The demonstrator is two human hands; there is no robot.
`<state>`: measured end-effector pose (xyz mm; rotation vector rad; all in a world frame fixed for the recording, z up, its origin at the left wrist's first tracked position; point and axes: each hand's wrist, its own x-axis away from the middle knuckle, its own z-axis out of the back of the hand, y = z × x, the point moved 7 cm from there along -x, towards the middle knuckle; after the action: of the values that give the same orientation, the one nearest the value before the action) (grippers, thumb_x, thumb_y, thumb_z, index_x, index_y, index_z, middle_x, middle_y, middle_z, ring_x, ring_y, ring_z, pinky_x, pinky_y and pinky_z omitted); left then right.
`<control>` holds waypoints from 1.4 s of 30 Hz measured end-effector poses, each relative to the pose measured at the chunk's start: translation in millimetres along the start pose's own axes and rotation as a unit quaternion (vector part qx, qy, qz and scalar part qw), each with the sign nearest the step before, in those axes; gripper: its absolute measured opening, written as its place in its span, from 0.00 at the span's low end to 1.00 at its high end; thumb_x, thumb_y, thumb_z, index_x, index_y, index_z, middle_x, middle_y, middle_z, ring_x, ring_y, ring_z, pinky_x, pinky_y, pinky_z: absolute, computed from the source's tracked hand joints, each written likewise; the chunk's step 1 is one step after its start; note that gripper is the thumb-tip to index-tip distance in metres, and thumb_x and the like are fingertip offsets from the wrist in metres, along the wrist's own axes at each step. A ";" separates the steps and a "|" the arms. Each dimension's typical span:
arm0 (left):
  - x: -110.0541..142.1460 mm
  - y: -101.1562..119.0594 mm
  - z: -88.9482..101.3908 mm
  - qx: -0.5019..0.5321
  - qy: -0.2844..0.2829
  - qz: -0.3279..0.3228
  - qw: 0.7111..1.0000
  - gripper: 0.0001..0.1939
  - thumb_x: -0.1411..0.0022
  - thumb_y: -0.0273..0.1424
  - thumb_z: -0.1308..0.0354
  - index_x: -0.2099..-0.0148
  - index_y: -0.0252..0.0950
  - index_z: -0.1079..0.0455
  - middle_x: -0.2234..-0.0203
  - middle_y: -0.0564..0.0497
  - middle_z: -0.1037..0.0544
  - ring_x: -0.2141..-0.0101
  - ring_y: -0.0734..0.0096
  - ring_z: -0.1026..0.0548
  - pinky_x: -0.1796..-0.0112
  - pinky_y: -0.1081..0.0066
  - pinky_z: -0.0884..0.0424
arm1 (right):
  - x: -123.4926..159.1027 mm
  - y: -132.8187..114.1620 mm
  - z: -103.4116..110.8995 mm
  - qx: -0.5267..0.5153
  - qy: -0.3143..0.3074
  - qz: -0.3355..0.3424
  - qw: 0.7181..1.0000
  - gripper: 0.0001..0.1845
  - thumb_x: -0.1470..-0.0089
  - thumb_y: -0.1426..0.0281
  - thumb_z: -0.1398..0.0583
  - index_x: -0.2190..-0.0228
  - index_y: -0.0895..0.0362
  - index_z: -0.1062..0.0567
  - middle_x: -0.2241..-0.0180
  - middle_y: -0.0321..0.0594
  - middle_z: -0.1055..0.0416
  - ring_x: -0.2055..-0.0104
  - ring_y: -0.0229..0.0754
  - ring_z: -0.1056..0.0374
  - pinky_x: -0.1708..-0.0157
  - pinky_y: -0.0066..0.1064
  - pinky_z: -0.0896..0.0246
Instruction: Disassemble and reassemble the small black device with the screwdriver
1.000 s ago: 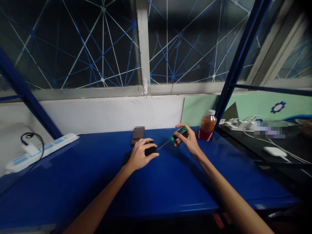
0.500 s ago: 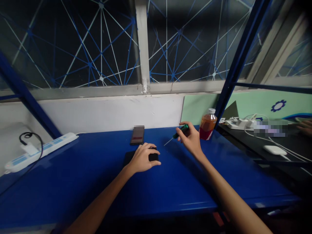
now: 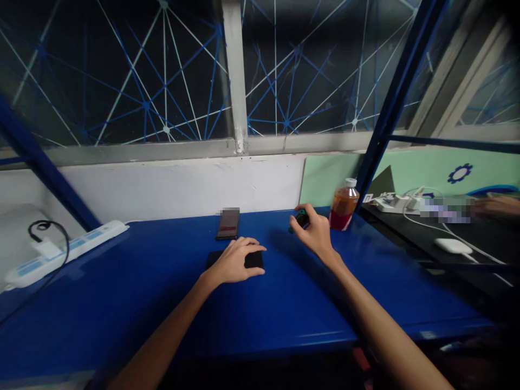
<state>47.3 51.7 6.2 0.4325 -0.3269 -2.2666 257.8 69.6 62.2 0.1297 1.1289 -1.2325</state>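
My left hand (image 3: 235, 262) lies over a flat black rectangular object (image 3: 254, 261) on the blue table. Its thumb runs along the near edge and its fingers along the far edge, and the palm hides much of the object. To the right, my right hand (image 3: 314, 230) is raised above the table, closed around the green and black handle of a screwdriver (image 3: 301, 218). The screwdriver's thin shaft cannot be made out now. A dark phone (image 3: 228, 225) lies just beyond my left hand. Behind my right hand stands a bottle (image 3: 344, 206) of orange-brown drink with a red label.
A white power strip (image 3: 69, 254) with a plugged-in black cable lies at the table's left (image 3: 122, 303). Blue metal posts (image 3: 400, 97) rise at both sides. On the black table at right are cables, a white case (image 3: 453, 246) and another person's hand (image 3: 498, 206).
The screwdriver has turned in my right hand, so its shaft, seen before, no longer shows. My left hand stays on the black object. The other person's hand reaches further in.
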 end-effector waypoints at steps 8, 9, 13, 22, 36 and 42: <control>2.3 -14.8 3.0 0.003 -0.084 0.004 0.996 0.27 0.47 0.41 0.35 0.44 0.52 0.32 0.46 0.49 0.33 0.48 0.52 0.34 0.48 0.53 0.39 | 1.0 0.3 -7.2 -0.003 -0.025 -0.004 1.000 0.11 0.49 0.63 0.42 0.64 0.54 0.27 0.80 0.34 0.29 0.80 0.40 0.33 0.75 0.27 0.42; 2.2 -15.7 3.9 0.005 -0.083 0.006 0.997 0.27 0.47 0.41 0.35 0.44 0.52 0.32 0.46 0.49 0.33 0.48 0.52 0.34 0.48 0.53 0.39 | 0.8 0.1 -6.9 -0.004 -0.024 -0.004 1.000 0.11 0.49 0.63 0.42 0.64 0.54 0.27 0.80 0.34 0.29 0.80 0.40 0.33 0.75 0.27 0.42; 1.7 -17.0 4.6 0.000 -0.069 0.018 0.997 0.26 0.47 0.43 0.35 0.45 0.52 0.31 0.47 0.50 0.32 0.49 0.53 0.33 0.49 0.54 0.37 | -0.1 0.0 -3.4 -0.010 -0.011 -0.009 1.000 0.11 0.49 0.63 0.42 0.65 0.54 0.27 0.81 0.33 0.30 0.80 0.39 0.34 0.76 0.27 0.43; 1.5 -10.4 3.7 -0.110 0.015 0.027 0.993 0.27 0.39 0.50 0.45 0.42 0.45 0.33 0.43 0.42 0.35 0.48 0.48 0.33 0.51 0.52 0.33 | 0.3 -1.7 -1.7 -0.005 -0.004 -0.005 1.000 0.11 0.49 0.62 0.42 0.65 0.54 0.27 0.82 0.32 0.33 0.80 0.39 0.35 0.76 0.27 0.44; 3.8 -11.5 9.0 -0.132 0.030 0.070 0.988 0.30 0.39 0.56 0.50 0.42 0.45 0.32 0.46 0.45 0.33 0.56 0.54 0.26 0.61 0.61 0.28 | 0.3 -3.3 -0.2 -0.010 -0.002 -0.002 1.000 0.11 0.49 0.62 0.42 0.65 0.55 0.27 0.82 0.32 0.32 0.81 0.38 0.35 0.77 0.27 0.43; 1.1 -9.7 7.2 -0.126 0.021 0.059 0.990 0.27 0.37 0.54 0.52 0.43 0.48 0.31 0.48 0.46 0.31 0.59 0.58 0.25 0.62 0.64 0.29 | 0.9 -4.0 0.0 -0.014 -0.004 0.003 1.000 0.11 0.49 0.62 0.42 0.65 0.55 0.27 0.83 0.32 0.33 0.82 0.37 0.37 0.78 0.26 0.44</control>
<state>37.3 57.9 9.0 0.3206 -0.0408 -2.1449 254.6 67.3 63.4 0.1060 1.1370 -1.2110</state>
